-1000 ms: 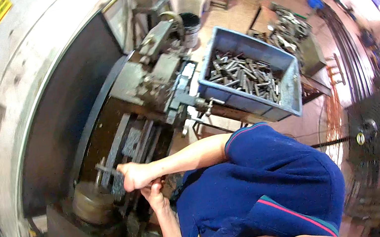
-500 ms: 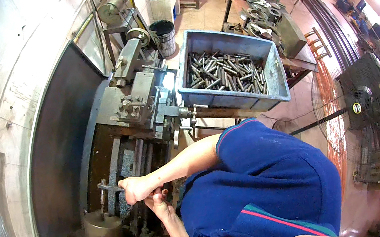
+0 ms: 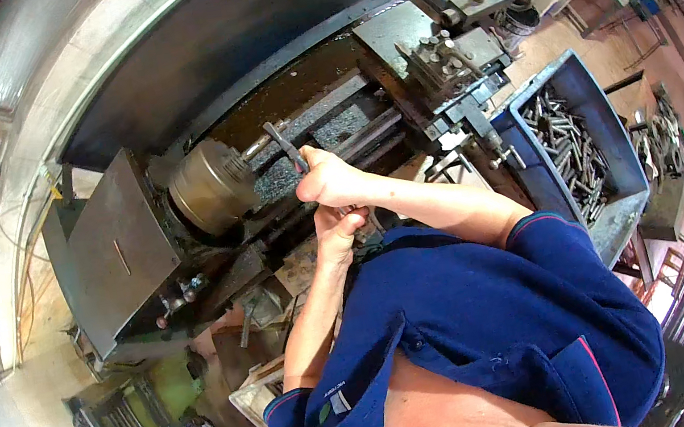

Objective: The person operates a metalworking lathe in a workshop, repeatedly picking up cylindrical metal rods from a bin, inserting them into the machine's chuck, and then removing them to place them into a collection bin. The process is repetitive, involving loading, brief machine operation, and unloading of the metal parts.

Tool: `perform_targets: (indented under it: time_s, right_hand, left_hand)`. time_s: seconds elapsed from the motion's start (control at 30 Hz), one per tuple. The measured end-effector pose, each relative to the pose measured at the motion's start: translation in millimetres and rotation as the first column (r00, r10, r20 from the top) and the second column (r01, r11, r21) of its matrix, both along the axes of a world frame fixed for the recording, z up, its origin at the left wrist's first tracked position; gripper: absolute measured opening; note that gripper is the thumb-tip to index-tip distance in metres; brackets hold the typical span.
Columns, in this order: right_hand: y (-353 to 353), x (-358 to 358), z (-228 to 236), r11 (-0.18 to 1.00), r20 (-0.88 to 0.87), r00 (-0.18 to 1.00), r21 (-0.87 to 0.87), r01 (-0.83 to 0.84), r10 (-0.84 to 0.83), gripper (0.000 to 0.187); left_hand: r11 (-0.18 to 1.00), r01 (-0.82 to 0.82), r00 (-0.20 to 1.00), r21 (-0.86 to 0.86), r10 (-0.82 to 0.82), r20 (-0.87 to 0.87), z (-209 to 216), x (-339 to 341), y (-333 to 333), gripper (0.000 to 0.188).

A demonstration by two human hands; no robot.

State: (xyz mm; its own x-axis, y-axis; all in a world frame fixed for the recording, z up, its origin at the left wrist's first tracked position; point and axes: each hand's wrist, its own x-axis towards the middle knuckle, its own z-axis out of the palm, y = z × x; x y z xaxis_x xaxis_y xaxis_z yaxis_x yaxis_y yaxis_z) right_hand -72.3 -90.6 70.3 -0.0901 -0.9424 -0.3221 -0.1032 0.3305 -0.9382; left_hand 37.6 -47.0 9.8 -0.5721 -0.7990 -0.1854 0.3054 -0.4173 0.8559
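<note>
A dark, long-handled steel hand tool (image 3: 285,146) lies across a thin metal rod (image 3: 258,146) that sticks out of the lathe chuck (image 3: 213,187). Its exact kind is hard to make out. My right hand (image 3: 329,179) is closed around the tool's handle, a little away from the rod. Just below, my left hand (image 3: 339,230) is closed at the near end of the handle, partly covered by the right one. My forearms cross the front of the lathe bed (image 3: 365,133).
The headstock (image 3: 115,251) with its levers stands left of the chuck. To the right are the carriage and tool post (image 3: 444,56). A blue bin (image 3: 615,168) of metal pins stands beyond my right arm. A dark splash guard (image 3: 241,40) runs along the back.
My view has swung round to the left, so the lathe now lies across the picture and the headstock shows fully. Both hands stay on the tool at the rod.
</note>
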Motion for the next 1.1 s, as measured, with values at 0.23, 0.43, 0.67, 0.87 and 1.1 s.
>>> perform_targets:
  time_s: [0.23,0.43,0.67,0.87,1.1]
  right_hand:
    - [-1,6,-6,0.999,-0.009,1.000,-0.044,-0.013,0.012,0.030]
    - [4,-11,9,1.000,0.045,0.999,0.025,0.015,-0.016,0.027]
    - [-4,1,-1,1.000,0.014,1.000,0.002,-0.020,0.020,0.033]
    - [-7,-5,-11,0.996,0.065,0.997,-0.081,-0.040,0.045,0.030]
    - [4,-12,-2,0.997,0.061,0.997,-0.066,0.043,-0.039,0.022]
  left_hand:
    - [0.999,-0.045,0.998,-0.015,0.046,0.040,-8,4,1,0.048]
    - [0.999,0.043,0.992,0.010,-0.044,0.116,-3,-9,-1,0.053]
    - [0.999,-0.025,0.992,0.044,0.019,0.127,11,1,3,0.047]
    - [0.999,-0.020,0.995,0.038,0.016,0.099,16,-6,2,0.040]
    - [0.999,0.009,0.993,-0.047,-0.003,0.120,7,-12,2,0.043]
